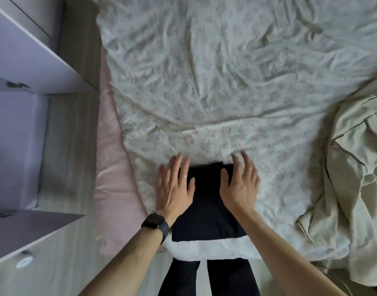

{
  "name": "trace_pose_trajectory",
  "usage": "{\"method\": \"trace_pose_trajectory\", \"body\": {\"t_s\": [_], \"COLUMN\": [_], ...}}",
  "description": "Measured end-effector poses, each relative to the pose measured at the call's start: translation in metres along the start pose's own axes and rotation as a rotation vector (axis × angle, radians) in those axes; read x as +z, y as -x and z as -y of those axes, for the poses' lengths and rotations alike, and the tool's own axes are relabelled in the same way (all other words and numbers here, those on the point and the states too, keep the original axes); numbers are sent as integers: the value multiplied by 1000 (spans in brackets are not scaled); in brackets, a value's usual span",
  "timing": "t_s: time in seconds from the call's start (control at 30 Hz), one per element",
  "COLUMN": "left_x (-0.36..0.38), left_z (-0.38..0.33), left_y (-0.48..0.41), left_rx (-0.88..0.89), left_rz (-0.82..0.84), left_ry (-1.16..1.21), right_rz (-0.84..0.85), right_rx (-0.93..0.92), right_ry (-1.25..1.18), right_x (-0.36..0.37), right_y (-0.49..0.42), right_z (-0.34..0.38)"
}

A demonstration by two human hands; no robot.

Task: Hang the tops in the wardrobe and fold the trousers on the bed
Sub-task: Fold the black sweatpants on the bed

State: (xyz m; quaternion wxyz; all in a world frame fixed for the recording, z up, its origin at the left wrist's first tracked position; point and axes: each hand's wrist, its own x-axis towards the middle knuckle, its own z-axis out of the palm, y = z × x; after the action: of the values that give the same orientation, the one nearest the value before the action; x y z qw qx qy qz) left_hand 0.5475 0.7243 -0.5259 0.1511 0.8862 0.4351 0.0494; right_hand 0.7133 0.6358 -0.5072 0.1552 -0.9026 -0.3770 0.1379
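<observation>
While one folded pair of black trousers (206,210) lies at the bed (226,71)'s near edge, the left hand (174,186) and right hand (241,184) rest flat on it, fingers spread; one crumpled beige cloth (354,189) heaps at the right edge.

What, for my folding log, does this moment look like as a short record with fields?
trousers: dark trousers, folded into a compact rectangle at the near edge of the bed
left hand: left hand, fingers straight, flat at the trousers' left edge
right hand: right hand, fingers straight, flat at their right edge
bed: rumpled floral sheet
also on bed: beige cloth, bunched at the right
left wrist: dark watch
</observation>
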Motion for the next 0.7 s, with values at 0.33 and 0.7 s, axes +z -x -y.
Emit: {"method": "trace_pose_trajectory", "body": {"t_s": [0.33, 0.7], "left_x": [66, 23], "left_z": [18, -19], "left_y": [-23, -64], "left_rx": [167, 141], "left_rz": [351, 571], "left_ry": [-140, -229], "right_rz": [259, 191], "right_rx": [-244, 441], "right_ry": [271, 11], "right_x": [74, 38], "right_y": [12, 85], "right_z": [-45, -44]}}
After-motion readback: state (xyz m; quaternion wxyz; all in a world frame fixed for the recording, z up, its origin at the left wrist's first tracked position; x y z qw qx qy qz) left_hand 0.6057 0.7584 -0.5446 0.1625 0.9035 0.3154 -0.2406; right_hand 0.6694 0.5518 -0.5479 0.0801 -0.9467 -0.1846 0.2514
